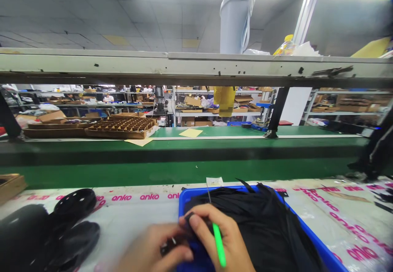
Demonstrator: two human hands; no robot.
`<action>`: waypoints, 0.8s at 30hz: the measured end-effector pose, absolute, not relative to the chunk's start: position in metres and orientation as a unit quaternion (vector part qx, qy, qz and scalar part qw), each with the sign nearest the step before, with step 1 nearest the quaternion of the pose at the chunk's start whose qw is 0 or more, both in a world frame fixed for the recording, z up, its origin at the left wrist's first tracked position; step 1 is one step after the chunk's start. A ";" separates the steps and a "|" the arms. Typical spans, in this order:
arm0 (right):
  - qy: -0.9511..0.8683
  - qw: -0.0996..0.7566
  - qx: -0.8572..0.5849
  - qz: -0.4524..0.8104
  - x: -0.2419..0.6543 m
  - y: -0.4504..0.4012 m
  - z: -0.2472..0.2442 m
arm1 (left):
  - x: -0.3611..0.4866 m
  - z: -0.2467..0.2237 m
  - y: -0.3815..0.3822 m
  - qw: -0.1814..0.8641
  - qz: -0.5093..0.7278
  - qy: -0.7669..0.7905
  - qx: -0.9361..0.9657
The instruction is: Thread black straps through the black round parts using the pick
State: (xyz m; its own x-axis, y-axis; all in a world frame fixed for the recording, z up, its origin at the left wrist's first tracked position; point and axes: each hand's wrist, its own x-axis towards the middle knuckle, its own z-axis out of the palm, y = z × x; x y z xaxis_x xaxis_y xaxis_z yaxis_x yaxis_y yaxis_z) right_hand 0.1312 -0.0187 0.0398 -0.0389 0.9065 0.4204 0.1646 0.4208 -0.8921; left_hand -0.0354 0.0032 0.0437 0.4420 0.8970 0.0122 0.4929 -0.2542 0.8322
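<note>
My right hand [225,233] is closed around a thin tool with a bright green handle [218,243]. Its slender metal shaft [209,193] points up and away from me. Between the thumb and fingertip of that hand is also a small black piece [189,216]. Just left of it, my left hand [150,249] is blurred by motion, its fingers curled on a small dark part [168,246] with a shiny spot; its kind I cannot make out. Both hands are over the near left side of a blue bin [183,200] that holds black fabric strips [260,219].
Black molded parts [76,206] lie at the left on the plastic-covered table [123,210]. Behind it runs a green belt surface [107,174]. A divided cardboard tray [123,128] stands further back. An overhead shelf [123,65] spans the view, with a pale bucket [235,22] on top.
</note>
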 end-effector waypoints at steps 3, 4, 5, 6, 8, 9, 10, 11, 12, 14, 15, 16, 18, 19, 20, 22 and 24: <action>-0.591 0.596 -0.415 0.352 0.134 -0.021 0.048 | -0.066 0.060 0.013 0.216 0.219 0.574 0.759; -0.584 0.605 -0.411 0.351 0.135 -0.021 0.049 | -0.077 0.058 0.014 0.193 0.211 0.608 0.740; -0.582 0.611 -0.408 0.349 0.135 -0.020 0.050 | -0.086 0.054 0.013 0.184 0.199 0.631 0.727; -0.583 0.614 -0.407 0.344 0.136 -0.019 0.050 | -0.093 0.047 0.010 0.187 0.183 0.644 0.719; -0.589 0.614 -0.404 0.337 0.136 -0.019 0.051 | -0.099 0.027 0.003 0.230 0.142 0.632 0.727; -0.591 0.613 -0.403 0.335 0.136 -0.020 0.053 | -0.100 0.018 -0.001 0.244 0.137 0.626 0.727; -0.594 0.613 -0.401 0.333 0.136 -0.022 0.055 | -0.099 0.009 -0.004 0.238 0.158 0.618 0.733; -0.596 0.614 -0.398 0.330 0.137 -0.026 0.058 | -0.098 0.004 -0.007 0.226 0.181 0.615 0.733; -0.600 0.616 -0.397 0.322 0.139 -0.030 0.061 | -0.098 0.001 -0.007 0.209 0.206 0.614 0.733; -0.616 0.611 -0.396 0.300 0.142 -0.039 0.069 | -0.101 0.004 -0.005 0.185 0.240 0.616 0.727; -0.627 0.603 -0.396 0.293 0.144 -0.043 0.073 | -0.104 0.009 -0.002 0.181 0.248 0.619 0.723; -0.638 0.592 -0.398 0.291 0.145 -0.046 0.075 | -0.106 0.016 0.002 0.176 0.260 0.620 0.719; -0.660 0.558 -0.404 0.301 0.146 -0.045 0.078 | -0.106 0.030 0.011 0.165 0.291 0.616 0.713; -0.666 0.543 -0.407 0.308 0.144 -0.042 0.077 | -0.102 0.037 0.017 0.161 0.308 0.608 0.714; -0.671 0.533 -0.411 0.310 0.143 -0.039 0.075 | -0.095 0.042 0.022 0.161 0.324 0.596 0.717; -0.675 0.526 -0.418 0.305 0.138 -0.029 0.069 | -0.073 0.047 0.029 0.171 0.358 0.562 0.726; -0.668 0.536 -0.422 0.297 0.135 -0.021 0.060 | -0.048 0.047 0.030 0.184 0.391 0.528 0.731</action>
